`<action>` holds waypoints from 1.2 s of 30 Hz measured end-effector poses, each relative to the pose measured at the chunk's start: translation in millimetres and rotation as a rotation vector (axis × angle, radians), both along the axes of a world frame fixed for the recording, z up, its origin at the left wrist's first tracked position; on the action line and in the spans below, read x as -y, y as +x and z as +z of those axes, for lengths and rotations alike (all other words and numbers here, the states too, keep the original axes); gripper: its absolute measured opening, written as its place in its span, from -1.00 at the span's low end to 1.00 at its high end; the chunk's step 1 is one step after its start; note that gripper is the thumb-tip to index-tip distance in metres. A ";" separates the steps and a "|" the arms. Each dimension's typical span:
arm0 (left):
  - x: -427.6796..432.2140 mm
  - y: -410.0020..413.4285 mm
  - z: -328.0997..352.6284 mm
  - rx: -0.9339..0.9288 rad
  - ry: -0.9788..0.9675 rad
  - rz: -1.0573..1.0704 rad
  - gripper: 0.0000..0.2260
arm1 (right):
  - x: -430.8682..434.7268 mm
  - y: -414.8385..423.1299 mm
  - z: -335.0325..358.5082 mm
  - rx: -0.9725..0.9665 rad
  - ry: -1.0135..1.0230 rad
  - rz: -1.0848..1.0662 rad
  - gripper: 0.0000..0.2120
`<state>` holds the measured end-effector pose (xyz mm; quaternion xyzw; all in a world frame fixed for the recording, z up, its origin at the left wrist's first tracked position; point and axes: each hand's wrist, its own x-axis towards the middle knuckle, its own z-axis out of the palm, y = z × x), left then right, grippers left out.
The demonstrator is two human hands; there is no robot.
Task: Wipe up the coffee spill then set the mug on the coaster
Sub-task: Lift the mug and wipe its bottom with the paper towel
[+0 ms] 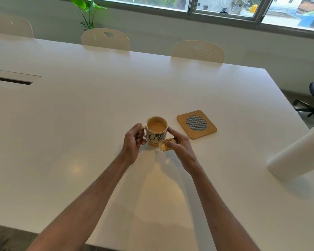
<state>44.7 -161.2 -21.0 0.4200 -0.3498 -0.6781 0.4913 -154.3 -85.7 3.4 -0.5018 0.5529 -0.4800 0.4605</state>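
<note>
White bench (170, 91) looks dry around the hands: no puddle or brown streak visible beside or in front of the mug (156, 132), so wipe step reads as done or nearly done; can't see the patch under the mug base or under the right hand. Stained, crumpled tissue (166, 145) is balled up in the right hand (179, 145), curled fingers clamped on it, index finger stretched forward and touching the mug's right side. Left hand (133, 140) is wrapped on the handle, fingers through or around it, closed grip. Mug sits between the two hands, upright, fairly full of milky coffee, base apparently on or just off the bench, can't tell which. Coaster (196, 124), wood square with a mesh disc in the middle, lies just beyond and to the right of the right hand, near the mug but not touching, nothing on it. Paper roll (297, 156) is well off to the right of the right hand. Left to do, my read: lift the mug, shift it right and slightly forward onto the coaster, centre it on the disc. Risk is slosh given the fill level, keep it level and slow. Tissue disposal afterwards, not part of the task
</note>
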 end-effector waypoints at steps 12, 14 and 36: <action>2.0 2.8 -5.4 0.119 -0.048 -0.030 -0.66 | -1.8 0.4 -0.9 -0.067 0.062 -0.020 -0.33; 1.7 3.4 -4.2 0.154 -0.072 -0.043 -0.66 | -3.0 1.7 1.0 -0.063 0.057 -0.020 -0.28; -11.1 -6.3 4.9 0.344 -0.093 0.194 -0.74 | -6.2 2.5 11.8 -0.132 0.040 0.002 -0.32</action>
